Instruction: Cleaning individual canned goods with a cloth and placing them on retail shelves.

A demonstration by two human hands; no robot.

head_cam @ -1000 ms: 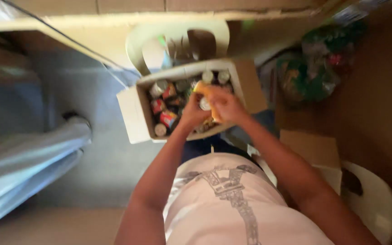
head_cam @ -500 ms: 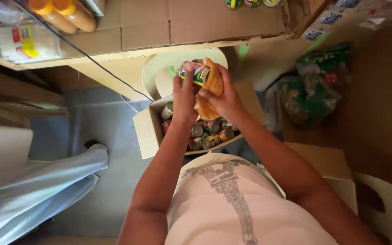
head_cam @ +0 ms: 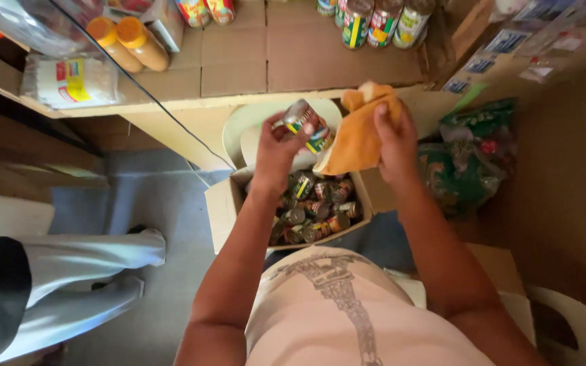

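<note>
Aloft, left fingers (head_cam: 281,129) around can (head_cam: 306,125).

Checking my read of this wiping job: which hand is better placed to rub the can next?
Probably the right hand: it already grips the orange cloth, bunched right beside the can. The left hand is wrapped around that can, held above the cardboard box of cans, so it can only steady it.

An open cardboard box (head_cam: 225,203) holds many small cans with green, red and yellow labels. Just above the box, the left hand (head_cam: 276,152) holds one such can (head_cam: 306,125). Further above the box stand three labelled jars (head_cam: 378,20), two orange-capped bottles (head_cam: 130,44) and a clear packet (head_cam: 69,81).
</note>
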